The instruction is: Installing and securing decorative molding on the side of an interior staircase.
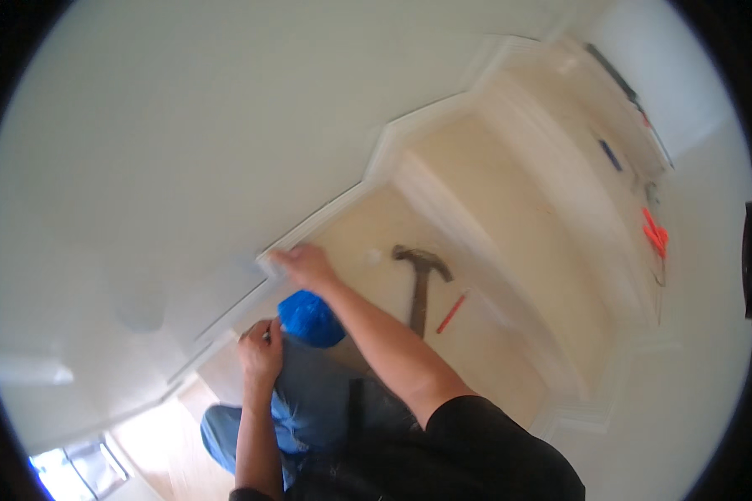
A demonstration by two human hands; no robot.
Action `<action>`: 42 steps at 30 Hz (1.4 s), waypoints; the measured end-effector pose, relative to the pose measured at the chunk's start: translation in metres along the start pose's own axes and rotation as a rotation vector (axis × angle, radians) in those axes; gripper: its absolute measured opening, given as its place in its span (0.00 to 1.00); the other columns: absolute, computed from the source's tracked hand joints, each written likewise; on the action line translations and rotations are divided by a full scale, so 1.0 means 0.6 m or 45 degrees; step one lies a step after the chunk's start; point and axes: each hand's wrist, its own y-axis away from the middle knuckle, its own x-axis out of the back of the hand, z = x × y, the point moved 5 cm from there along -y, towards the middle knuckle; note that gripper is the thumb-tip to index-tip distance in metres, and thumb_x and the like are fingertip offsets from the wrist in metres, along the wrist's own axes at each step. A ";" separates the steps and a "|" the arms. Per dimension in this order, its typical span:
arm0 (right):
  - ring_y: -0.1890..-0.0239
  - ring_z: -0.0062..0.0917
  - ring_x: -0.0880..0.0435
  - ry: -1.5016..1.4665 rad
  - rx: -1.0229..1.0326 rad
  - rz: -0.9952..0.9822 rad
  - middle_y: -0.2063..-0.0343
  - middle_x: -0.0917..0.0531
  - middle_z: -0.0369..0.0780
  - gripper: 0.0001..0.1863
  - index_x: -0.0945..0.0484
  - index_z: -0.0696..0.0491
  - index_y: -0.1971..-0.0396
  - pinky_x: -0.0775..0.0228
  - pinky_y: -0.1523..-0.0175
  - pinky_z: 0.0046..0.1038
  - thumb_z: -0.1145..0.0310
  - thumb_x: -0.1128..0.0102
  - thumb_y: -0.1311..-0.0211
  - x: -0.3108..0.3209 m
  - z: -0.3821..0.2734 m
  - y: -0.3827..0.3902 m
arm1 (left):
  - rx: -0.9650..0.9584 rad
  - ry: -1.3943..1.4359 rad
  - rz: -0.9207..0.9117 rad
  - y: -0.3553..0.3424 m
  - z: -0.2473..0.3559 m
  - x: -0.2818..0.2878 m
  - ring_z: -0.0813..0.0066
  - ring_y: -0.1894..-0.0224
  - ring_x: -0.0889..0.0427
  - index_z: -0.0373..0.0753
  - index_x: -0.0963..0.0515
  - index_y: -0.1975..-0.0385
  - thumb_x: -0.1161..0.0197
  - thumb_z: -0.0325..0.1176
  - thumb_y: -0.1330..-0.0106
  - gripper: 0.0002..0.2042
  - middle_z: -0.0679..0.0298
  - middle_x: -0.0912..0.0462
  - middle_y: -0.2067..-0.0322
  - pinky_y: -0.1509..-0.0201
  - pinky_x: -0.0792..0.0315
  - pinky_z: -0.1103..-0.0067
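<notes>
My right hand (307, 265) reaches to the stepped white skirting trim (326, 207) along the wall. Its fingers are closed at a corner of the trim, pressed against it; the fingertips are blurred. Lower down, my left hand (261, 349) is closed beside my knee, close to the lower stretch of trim. What its fingers hold, if anything, I cannot make out. Between the hands shows a blue shoe cover (311, 319) on my foot. On the tread to the right lies a claw hammer (420, 288), its handle end hidden, and beside it a red pencil (451, 314).
Pale stair treads (493, 188) climb toward the upper right. On a higher one lie an orange-handled tool (656, 234) and a blue-handled tool (610, 155). A long dark tool (614, 73) rests near the far wall. A large white wall (167, 150) fills the left.
</notes>
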 end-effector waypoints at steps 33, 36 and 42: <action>0.85 0.36 0.18 -0.336 -0.040 0.122 0.93 0.24 0.42 0.46 0.24 0.56 0.94 0.23 0.68 0.39 0.27 0.44 0.33 0.072 -0.057 0.024 | 0.041 -0.076 -0.072 -0.010 0.004 -0.002 0.55 0.62 0.08 0.35 0.12 0.61 0.36 0.42 0.24 0.15 0.51 0.09 0.67 0.55 0.19 0.67; 0.85 0.36 0.18 -0.321 -0.021 0.134 0.93 0.24 0.42 0.47 0.24 0.56 0.94 0.23 0.68 0.40 0.26 0.45 0.33 0.073 -0.059 0.025 | 0.048 -0.078 -0.066 -0.009 0.001 -0.002 0.55 0.62 0.08 0.35 0.12 0.61 0.36 0.42 0.24 0.15 0.51 0.09 0.66 0.54 0.19 0.67; 0.58 0.48 0.10 -0.192 -0.146 -0.125 0.66 0.10 0.50 0.40 0.10 0.53 0.60 0.18 0.51 0.45 0.27 0.50 0.30 0.072 -0.062 0.025 | 0.067 -0.027 -0.067 -0.008 -0.001 -0.001 0.56 0.62 0.08 0.35 0.12 0.61 0.36 0.42 0.24 0.15 0.51 0.09 0.66 0.54 0.19 0.67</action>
